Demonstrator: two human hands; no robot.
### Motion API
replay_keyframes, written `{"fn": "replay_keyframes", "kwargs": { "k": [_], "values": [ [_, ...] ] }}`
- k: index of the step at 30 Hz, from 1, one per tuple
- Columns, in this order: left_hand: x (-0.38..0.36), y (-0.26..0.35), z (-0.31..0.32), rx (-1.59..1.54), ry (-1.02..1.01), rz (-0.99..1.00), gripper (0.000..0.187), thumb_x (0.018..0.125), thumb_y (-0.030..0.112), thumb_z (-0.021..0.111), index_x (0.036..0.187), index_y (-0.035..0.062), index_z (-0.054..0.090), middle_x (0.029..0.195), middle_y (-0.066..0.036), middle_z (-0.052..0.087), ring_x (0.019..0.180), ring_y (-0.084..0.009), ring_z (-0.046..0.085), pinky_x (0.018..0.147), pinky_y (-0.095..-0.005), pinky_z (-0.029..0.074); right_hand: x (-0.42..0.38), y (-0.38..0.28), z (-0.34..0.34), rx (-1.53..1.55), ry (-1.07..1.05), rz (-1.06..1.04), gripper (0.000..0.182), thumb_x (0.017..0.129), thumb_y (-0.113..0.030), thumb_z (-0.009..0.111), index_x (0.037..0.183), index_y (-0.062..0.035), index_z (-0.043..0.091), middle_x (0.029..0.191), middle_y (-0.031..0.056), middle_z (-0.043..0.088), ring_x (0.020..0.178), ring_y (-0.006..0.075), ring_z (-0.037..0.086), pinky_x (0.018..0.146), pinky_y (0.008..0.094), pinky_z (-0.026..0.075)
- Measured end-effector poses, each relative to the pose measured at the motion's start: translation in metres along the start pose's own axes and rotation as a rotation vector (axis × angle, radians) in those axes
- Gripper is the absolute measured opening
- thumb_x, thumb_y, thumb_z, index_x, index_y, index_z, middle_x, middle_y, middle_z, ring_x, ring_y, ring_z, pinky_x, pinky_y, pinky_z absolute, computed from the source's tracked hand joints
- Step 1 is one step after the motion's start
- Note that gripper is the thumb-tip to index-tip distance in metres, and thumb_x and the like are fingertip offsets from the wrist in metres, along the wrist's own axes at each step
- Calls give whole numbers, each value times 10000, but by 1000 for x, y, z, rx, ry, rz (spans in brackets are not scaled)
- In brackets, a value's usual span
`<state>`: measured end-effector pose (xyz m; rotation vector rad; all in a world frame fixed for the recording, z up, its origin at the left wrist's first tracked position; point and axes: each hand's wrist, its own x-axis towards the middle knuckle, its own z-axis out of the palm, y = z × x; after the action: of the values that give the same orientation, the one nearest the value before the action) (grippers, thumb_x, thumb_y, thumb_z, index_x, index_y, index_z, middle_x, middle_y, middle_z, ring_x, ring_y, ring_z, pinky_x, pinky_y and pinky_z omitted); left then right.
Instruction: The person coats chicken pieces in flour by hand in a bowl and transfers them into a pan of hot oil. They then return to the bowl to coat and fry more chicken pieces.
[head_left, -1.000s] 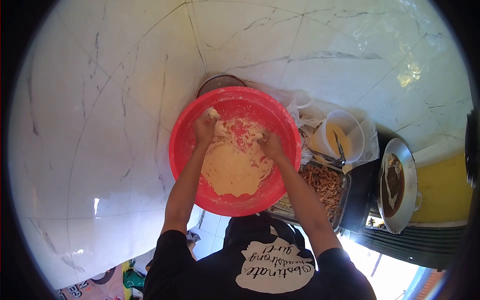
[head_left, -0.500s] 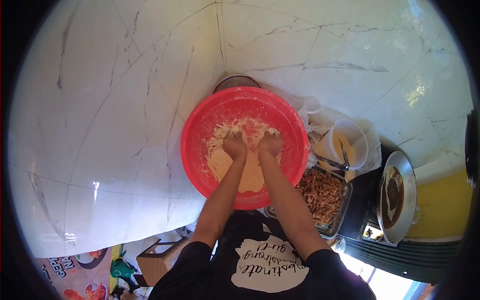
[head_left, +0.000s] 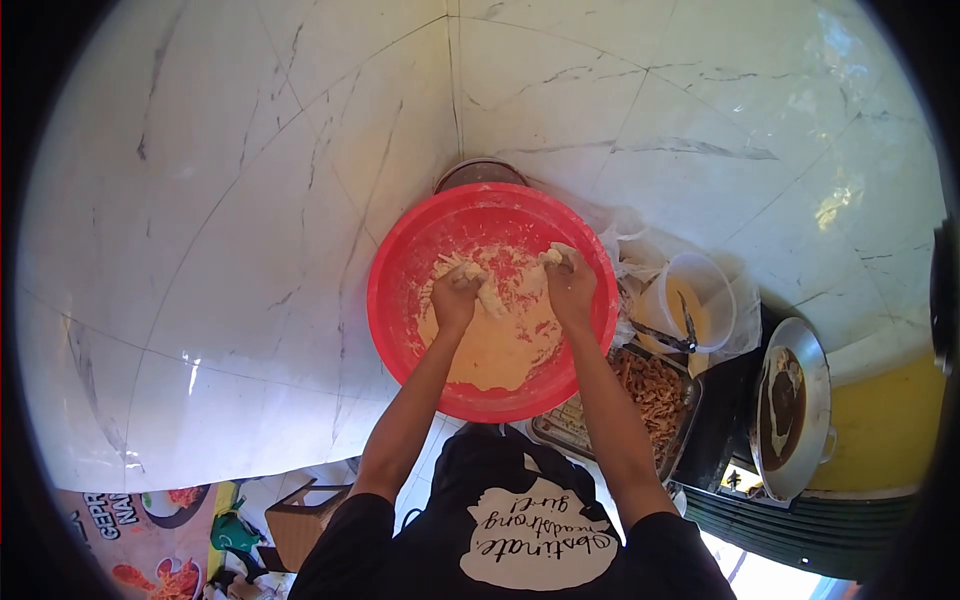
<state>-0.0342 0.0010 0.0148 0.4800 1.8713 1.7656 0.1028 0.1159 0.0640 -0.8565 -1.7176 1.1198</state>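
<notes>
A large red basin holds pale flour, spread over its bottom and dusted up its walls. My left hand is curled at the left of the basin, closed around flour-coated pieces that stick out past the fingers. At the basin's upper right, my right hand is closed too, with a whitish floury piece at its fingertips. What the pieces are beneath the coating cannot be made out.
Right of the basin stand a clear plastic tub of yellowish liquid with black-handled tongs, and a tray of brown fried pieces. A wide pan of dark oil lies farther right. Tiled walls rise behind.
My hands have moved apart: the right went up and right toward the basin wall, the left slightly left. More red basin bottom shows between them.
</notes>
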Motion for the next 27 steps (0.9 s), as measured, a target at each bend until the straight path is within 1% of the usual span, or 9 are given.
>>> {"fn": "replay_keyframes", "kwargs": {
  "k": [8,10,11,13,16,18,20,23,27],
  "values": [
    [-9,-5,1,-211,-71,-101,308,786,33,635,1054,-93,547,899,-107,629,800,-147,614,686,-260,508,4,20,-17,-143,-345,106,276,758,7,577,1032,0,604,823,88,644,735,141,609,674,267,477],
    [-4,3,3,-226,-95,-103,294,787,29,632,1044,-89,552,902,-94,624,795,-148,614,714,-267,506,7,25,-6,264,36,250,287,743,-1,595,1029,11,601,820,94,633,728,128,593,683,269,471],
    [-5,5,3,-243,-77,-159,277,790,28,625,1035,-83,560,912,-95,627,793,-147,609,728,-264,495,6,28,0,263,37,253,287,743,-1,595,1029,11,601,820,94,633,728,128,593,683,269,471],
    [-9,-2,7,-261,-62,-217,259,793,27,618,1025,-77,567,921,-96,630,791,-147,605,742,-261,483,4,36,14,599,428,626,269,749,1,586,1016,22,601,851,96,629,751,133,588,700,264,466],
    [-18,-15,40,-338,215,-342,224,795,26,604,1001,-61,588,876,-89,639,767,-133,587,708,-249,465,-16,76,61,222,648,575,250,778,-18,577,1027,-6,584,842,54,611,733,133,574,650,252,455],
    [-36,-15,68,-154,455,-233,196,791,26,601,973,-47,604,824,-70,635,747,-120,566,673,-253,451,-33,44,69,19,624,547,246,779,-21,568,1025,2,578,849,63,611,728,148,575,644,261,457],
    [-31,-18,55,-153,410,-147,183,800,35,601,960,-54,594,850,-68,625,752,-113,563,672,-241,447,-35,27,62,-187,587,511,244,781,-24,560,1022,11,572,856,71,610,723,164,576,637,270,459],
    [-23,-36,43,-262,294,-26,132,816,33,584,917,-53,580,850,-56,606,732,-99,550,650,-226,437,-30,18,51,360,521,672,206,762,13,538,960,38,585,853,134,613,765,215,588,685,318,461],
    [-39,-17,59,-325,283,58,63,839,-2,509,864,-23,562,790,-28,576,709,-86,527,621,-219,425,-45,13,65,-8,563,316,225,767,32,515,981,40,585,855,127,616,759,204,585,679,304,454]
  ]
}}
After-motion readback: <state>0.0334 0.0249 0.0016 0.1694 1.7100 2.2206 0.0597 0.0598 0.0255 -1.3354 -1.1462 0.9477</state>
